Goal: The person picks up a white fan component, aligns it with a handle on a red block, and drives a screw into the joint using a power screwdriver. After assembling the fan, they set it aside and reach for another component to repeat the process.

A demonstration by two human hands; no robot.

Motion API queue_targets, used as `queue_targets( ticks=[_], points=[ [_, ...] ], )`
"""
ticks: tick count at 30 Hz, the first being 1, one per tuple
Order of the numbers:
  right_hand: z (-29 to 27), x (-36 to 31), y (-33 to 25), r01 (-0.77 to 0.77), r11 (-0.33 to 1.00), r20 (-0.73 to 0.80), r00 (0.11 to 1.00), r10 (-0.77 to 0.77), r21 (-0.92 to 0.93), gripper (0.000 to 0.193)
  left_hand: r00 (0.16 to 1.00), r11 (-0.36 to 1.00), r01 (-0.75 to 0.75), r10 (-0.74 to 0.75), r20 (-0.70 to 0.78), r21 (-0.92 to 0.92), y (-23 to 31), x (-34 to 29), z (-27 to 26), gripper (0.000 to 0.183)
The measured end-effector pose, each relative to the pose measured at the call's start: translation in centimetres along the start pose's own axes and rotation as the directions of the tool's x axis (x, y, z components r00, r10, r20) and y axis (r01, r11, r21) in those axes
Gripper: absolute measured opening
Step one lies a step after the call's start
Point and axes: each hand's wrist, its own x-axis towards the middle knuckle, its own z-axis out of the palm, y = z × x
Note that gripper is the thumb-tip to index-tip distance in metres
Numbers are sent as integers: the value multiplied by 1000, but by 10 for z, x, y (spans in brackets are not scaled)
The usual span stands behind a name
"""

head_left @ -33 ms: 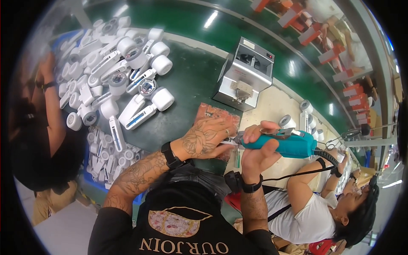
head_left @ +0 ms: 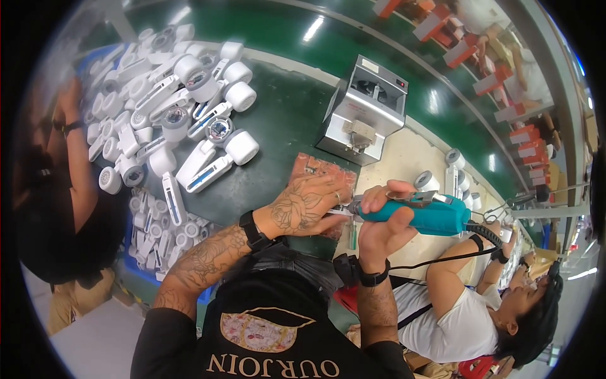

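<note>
The right hand (head_left: 377, 240) has its grip wrapped around a teal power driver (head_left: 435, 216), which lies nearly level with its nose toward the left hand (head_left: 308, 201). That left grip lies low over a small white piece (head_left: 341, 210), fingers reaching past it on the far side and thumb on the near side; whether it truly pinches the piece I cannot tell, as the hand covers most of it. The piece sits at the driver's nose, over a red block (head_left: 308, 165) on the bench (head_left: 278, 91); whether metal touches it is hidden. Done well, I judge, this calls for the driver's axis held in line with the piece, light steady pressure, the left fingertips clear of the bit, and the block serving as a backstop. The black cord (head_left: 435, 258) needs slack, so it does not drag the nose askew. Beyond stand a grey boxy machine (head_left: 356, 117) and, leftward, heaped white handheld devices (head_left: 243, 148).
</note>
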Motion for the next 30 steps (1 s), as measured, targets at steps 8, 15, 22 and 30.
queue_targets(
  ticks=[8, 15, 22, 30],
  points=[
    [1, 0, 2, 9, 1000, -7, 1000, -9, -19, 65, 996, 994, 21, -11, 90, -107, -1, 5, -8, 41],
    [0, 4, 3, -5, 1000, -4, 1000, 4, -11, 65, 998, 996, -22, 28, 59, -90, -2, 3, -7, 37],
    [-4, 4, 3, -8, 1000, 38, 999, 7, 5, 64, 994, 970, 47, -23, 102, -237, -1, 8, -10, 29],
    [-5, 9, -1, -35, 999, 59, 998, 34, 10, 65, 997, 990, 68, -63, 44, -123, 3, 4, -7, 36]
  ],
)
